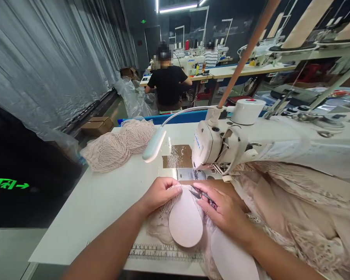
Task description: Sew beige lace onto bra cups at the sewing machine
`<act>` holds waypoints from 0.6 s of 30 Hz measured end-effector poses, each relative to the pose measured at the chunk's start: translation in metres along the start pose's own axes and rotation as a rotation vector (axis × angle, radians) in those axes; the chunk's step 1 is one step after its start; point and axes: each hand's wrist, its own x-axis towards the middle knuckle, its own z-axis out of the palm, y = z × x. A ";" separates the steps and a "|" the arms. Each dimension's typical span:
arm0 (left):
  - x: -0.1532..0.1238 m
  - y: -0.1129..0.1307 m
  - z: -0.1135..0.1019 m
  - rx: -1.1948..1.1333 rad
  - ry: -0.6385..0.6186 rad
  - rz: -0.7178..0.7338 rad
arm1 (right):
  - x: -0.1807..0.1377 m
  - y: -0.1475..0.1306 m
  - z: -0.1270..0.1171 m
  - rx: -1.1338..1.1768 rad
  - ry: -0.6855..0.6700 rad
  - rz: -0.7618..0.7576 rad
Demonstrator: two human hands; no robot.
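Note:
My left hand (164, 192) pinches the upper edge of a pale pink lace bra cup (186, 221), its smooth inner pad facing up. In my right hand (221, 204) is a small pair of dark thread snips (196, 193), the blades pointing left at the cup's top edge. A second smooth cup (233, 256) hangs lower right, partly under my right forearm. Just beyond both hands stands the needle area of a white sewing machine (211, 146). Lace fabric shows around the cup, and my fingers hide part of its top edge.
Stacked lace cups (121, 144) lie at the table's far left. A lamp (154, 144) on a bent neck hangs over the white table (111, 210). Beige lace fabric (303, 202) is heaped on the right. A printed ruler (166, 254) runs along the front edge. A person (169, 83) sits ahead.

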 end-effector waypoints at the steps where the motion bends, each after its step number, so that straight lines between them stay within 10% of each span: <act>1: 0.000 0.000 0.000 -0.017 -0.006 -0.010 | 0.000 -0.001 0.002 -0.012 -0.009 -0.007; 18: -0.002 0.002 0.007 -0.184 -0.065 -0.107 | 0.001 0.003 0.010 -0.252 0.103 -0.125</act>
